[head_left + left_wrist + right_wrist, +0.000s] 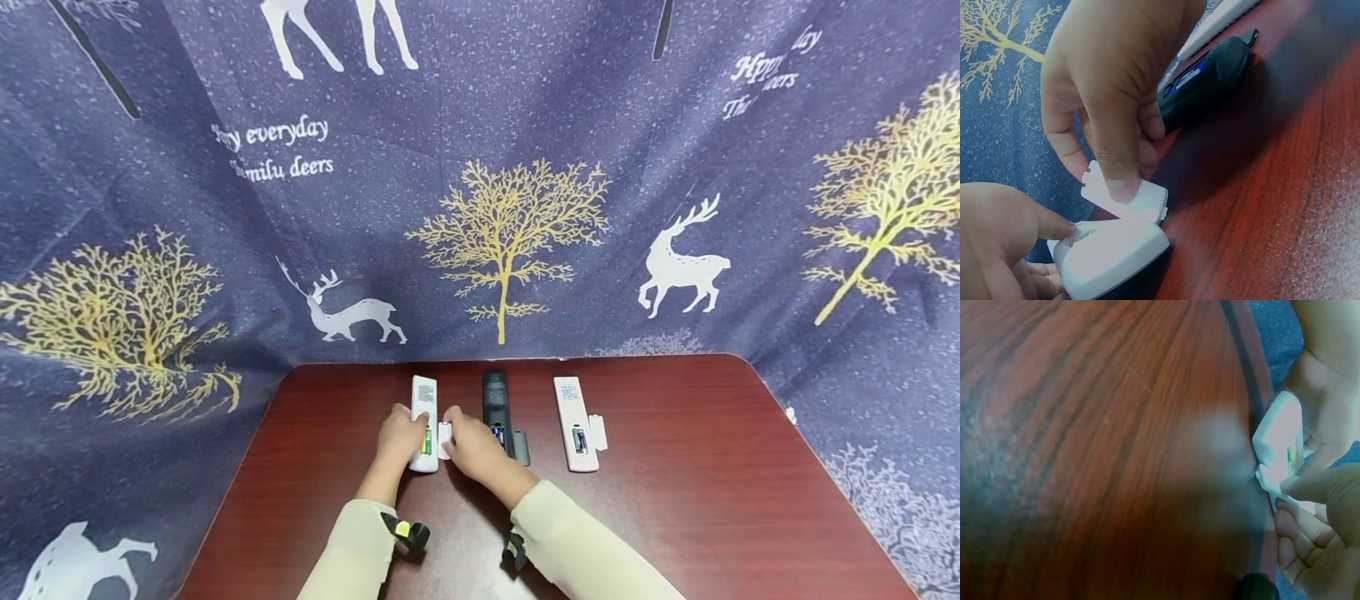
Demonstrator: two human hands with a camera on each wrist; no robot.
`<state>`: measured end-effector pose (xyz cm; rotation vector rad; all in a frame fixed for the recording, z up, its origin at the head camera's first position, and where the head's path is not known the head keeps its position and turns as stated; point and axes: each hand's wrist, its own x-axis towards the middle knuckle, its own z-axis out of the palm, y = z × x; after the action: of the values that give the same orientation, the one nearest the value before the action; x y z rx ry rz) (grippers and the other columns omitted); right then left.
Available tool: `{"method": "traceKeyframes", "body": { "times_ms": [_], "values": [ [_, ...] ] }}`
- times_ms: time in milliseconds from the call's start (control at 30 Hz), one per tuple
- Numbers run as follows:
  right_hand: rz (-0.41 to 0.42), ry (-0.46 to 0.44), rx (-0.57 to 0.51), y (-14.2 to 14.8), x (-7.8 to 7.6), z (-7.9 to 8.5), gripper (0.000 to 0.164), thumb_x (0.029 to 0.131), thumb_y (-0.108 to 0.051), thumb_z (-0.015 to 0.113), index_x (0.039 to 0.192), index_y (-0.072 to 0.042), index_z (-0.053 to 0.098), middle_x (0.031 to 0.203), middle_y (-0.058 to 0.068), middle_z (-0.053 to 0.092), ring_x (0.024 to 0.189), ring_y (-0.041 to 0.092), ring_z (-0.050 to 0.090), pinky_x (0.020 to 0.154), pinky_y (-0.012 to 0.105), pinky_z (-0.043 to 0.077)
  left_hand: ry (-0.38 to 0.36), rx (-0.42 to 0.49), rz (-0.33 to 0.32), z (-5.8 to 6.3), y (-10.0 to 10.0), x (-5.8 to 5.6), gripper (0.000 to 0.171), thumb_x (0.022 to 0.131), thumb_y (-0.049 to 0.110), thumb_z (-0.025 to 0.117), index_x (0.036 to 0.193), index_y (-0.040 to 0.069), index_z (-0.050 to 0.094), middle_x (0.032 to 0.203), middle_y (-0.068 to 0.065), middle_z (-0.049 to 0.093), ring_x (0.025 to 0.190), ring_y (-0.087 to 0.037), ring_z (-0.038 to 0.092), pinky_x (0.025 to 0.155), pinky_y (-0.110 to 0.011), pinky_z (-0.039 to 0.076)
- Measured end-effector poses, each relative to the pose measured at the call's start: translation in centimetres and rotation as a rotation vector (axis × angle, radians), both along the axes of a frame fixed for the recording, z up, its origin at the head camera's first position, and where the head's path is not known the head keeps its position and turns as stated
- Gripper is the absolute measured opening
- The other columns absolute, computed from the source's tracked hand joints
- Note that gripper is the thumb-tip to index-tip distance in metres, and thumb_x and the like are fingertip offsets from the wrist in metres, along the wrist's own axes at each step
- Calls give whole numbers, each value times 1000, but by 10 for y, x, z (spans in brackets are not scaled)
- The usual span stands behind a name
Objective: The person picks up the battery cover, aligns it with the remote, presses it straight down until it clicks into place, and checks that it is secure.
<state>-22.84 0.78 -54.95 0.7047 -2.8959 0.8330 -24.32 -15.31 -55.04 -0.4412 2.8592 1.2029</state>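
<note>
At the left of the row lies a white remote control (424, 400), its battery compartment uncovered and a green battery inside. My left hand (400, 435) grips its left side, the thumb at the compartment's edge. Between the thumb and fingers of my right hand (472, 446) is a white battery cover (1135, 201). In the left wrist view the cover is tilted, right beside the near end of the remote (1116, 259). The right wrist view shows the cover (1270, 480) close against the remote (1280, 431), with both hands around them.
A black remote (495, 392) with blue batteries lies just right of my right hand, its dark cover (521, 448) beside it. Farther right is another white remote (572, 408) with its cover (597, 432) alongside. A patterned cloth (525, 108) hangs behind the wooden table (690, 467).
</note>
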Motion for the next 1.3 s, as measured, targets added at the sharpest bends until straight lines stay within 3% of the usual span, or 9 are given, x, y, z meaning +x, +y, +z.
{"method": "traceKeyframes", "body": {
  "times_ms": [200, 600, 1067, 1300],
  "values": [
    [-5, -58, -76, 3, 2, 4, 36, 89, -12, 74, 117, -9, 53, 79, 0, 65, 68, 12, 58, 62, 27, 48, 20, 5, -5, 0, -1, -1, 38, 97, 28, 59, 109, -7, 55, 98, -29, 69, 87, -39, 65, 81, -52, 52],
    [-40, -44, -81, 8, 1, 3, 31, 92, -12, 70, 119, -10, 55, 90, 0, 71, 82, 15, 67, 70, 29, 54, 34, 42, -4, 3, 0, 0, 37, 97, 27, 59, 112, -6, 55, 99, -26, 69, 85, -35, 65, 78, -50, 52],
    [-94, 102, -233, 24, 1, 5, 34, 92, -8, 69, 124, -8, 59, 89, 0, 67, 78, 12, 63, 69, 26, 52, 57, 93, -10, 17, 10, 4, 37, 96, 29, 60, 113, -3, 57, 101, -19, 71, 82, -28, 65, 74, -42, 52],
    [-77, 212, -258, 34, 4, 9, 36, 92, -8, 69, 127, -6, 60, 90, 1, 66, 74, 10, 61, 68, 27, 53, 76, 203, -20, 16, 13, 6, 34, 98, 26, 60, 114, -4, 55, 100, -19, 70, 81, -25, 65, 70, -36, 52]
  ]
}}
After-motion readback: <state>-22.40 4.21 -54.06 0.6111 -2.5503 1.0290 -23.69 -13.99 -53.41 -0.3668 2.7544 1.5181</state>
